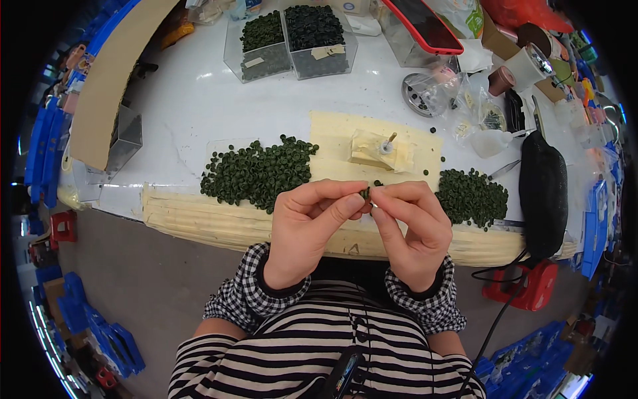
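My left hand (302, 226) and my right hand (415, 229) meet fingertip to fingertip over the table's padded front edge. Thumb and forefinger of each are pinched on one small dark green round cap (365, 193), mostly covered by the fingers. Left of my hands spreads a large heap of green caps (256, 171). A second heap of small green pieces (472, 197) lies to the right. Just beyond my fingers, a block wrapped in cream tape (372, 154) with a short upright peg stands on a cream mat (325, 130).
Two clear bins (321, 63) of green pieces stand at the back, near a phone in a red case (425, 25). A cardboard sheet (109, 86) rises at left. On the right are a black pouch (543, 193), tweezers (505, 169) and a round tin (420, 96).
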`<state>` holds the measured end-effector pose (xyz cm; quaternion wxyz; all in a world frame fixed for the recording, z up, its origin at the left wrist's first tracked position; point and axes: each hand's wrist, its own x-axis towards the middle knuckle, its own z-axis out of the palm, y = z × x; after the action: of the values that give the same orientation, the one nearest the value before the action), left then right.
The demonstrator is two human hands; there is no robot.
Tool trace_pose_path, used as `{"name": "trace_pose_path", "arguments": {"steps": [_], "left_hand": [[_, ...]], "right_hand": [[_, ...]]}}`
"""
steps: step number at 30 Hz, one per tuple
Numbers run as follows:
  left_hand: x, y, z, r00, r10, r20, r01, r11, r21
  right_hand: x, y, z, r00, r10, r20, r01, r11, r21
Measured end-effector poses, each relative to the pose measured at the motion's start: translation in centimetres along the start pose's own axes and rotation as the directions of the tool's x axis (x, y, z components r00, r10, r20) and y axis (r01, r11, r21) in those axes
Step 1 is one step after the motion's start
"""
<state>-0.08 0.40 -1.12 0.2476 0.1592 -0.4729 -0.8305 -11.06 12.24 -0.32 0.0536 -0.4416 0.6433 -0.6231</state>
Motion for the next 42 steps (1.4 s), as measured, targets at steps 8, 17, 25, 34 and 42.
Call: {"name": "trace_pose_path", "arguments": {"steps": [8, 17, 25, 34, 42], "left_hand": [[0.1, -0.2, -0.5, 0.983, 0.167, 0.071, -0.178, 0.960, 0.218], [-0.1, -0.3, -0.3, 0.990, 0.138, 0.012, -0.138, 0.980, 0.143], [0.0, -0.3, -0.6, 0.970, 0.233, 0.071, -0.244, 0.926, 0.289], [0.0, -0.2, -0.5, 0.983, 0.178, 0.052, -0.185, 0.949, 0.255], [0.1, -0.3, -0.5, 0.977, 0.202, 0.063, -0.211, 0.941, 0.265]], "right_hand": [[-0.3, 0.1, 0.0, 0.999, -0.043, 0.016, 0.045, 0.996, -0.078], [-0.5, 0.1, 0.0, 0.999, -0.038, 0.033, 0.040, 0.998, -0.053], [-0.8, -0.1, -0.1, 0.999, -0.014, 0.043, 0.015, 0.999, -0.028], [-0.8, 0.0, -0.2, 0.997, -0.054, 0.050, 0.057, 0.996, -0.067], [-1.0, 0.2, -0.2, 0.998, -0.038, 0.043, 0.040, 0.998, -0.041]]}}
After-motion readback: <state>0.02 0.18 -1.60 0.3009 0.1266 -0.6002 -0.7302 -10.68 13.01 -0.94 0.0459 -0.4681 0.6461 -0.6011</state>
